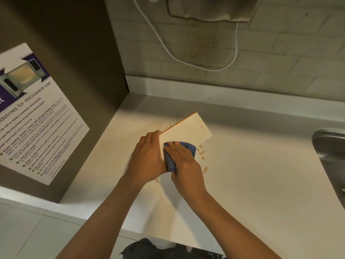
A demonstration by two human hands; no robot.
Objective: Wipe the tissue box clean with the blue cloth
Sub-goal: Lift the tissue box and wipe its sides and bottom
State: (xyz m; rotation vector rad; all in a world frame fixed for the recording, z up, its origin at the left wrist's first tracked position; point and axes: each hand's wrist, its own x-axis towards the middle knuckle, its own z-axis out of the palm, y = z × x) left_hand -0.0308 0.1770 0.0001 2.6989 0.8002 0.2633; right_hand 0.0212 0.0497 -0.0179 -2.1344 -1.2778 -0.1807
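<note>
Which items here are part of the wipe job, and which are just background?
In the job:
tissue box, steadied by the left hand
blue cloth, pressed on the box by the right hand

Just there:
microwave guidelines poster
white cable on the brick wall
steel sink
orange-brown smears on the counter

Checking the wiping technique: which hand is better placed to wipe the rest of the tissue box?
Right hand: it already presses the blue cloth on the tissue box. The left hand grips the box's edge.
</note>
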